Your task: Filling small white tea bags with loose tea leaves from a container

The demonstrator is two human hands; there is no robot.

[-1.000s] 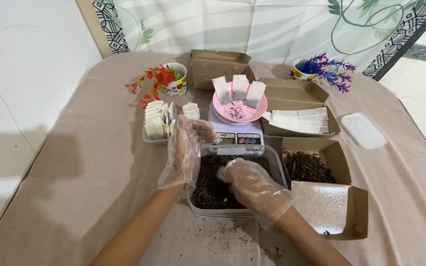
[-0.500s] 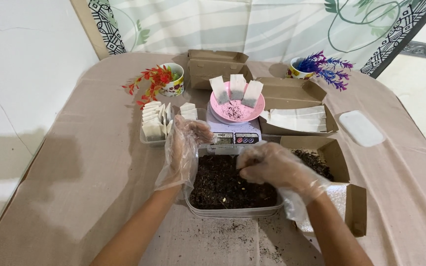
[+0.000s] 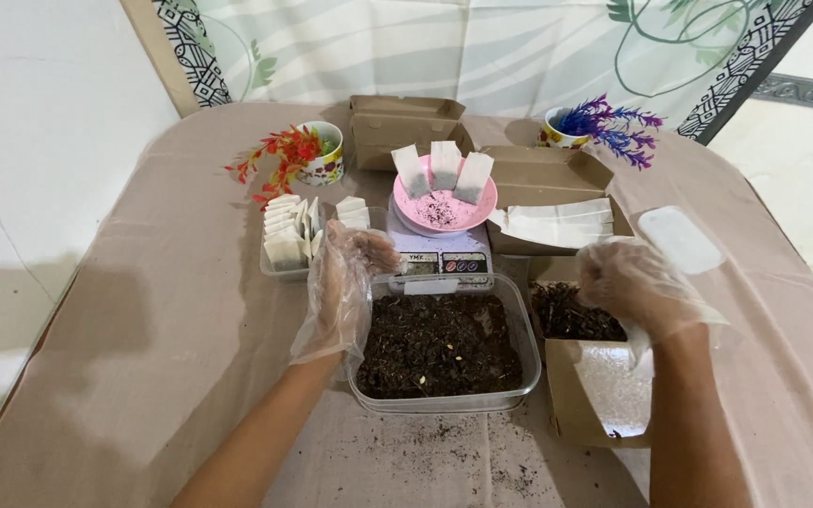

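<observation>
My left hand [image 3: 343, 284], in a loose clear plastic glove, rests on the left rim of a clear plastic tub [image 3: 525, 346] filled with dark loose tea. My right hand [image 3: 634, 285], also gloved, hovers with curled fingers over a brown cardboard box [image 3: 596, 390] holding more dark tea [image 3: 571, 316]. Whether it holds any tea I cannot tell. Behind the tub stands a small digital scale [image 3: 440, 257] carrying a pink bowl [image 3: 414, 214] with three white tea bags [image 3: 444, 167] upright in it.
A clear tray of filled tea bags [image 3: 289, 237] sits left of the scale. An open box of flat empty bags [image 3: 557, 224], a white lid [image 3: 679, 240], closed brown boxes [image 3: 406, 127] and two cups with artificial flowers [image 3: 317, 160] [image 3: 604, 122] stand around. Tea crumbs litter the beige cloth [image 3: 453, 452].
My right hand has lifted out of the tub and moved right, over the cardboard box of tea. My left hand has stayed at the tub's left rim.
</observation>
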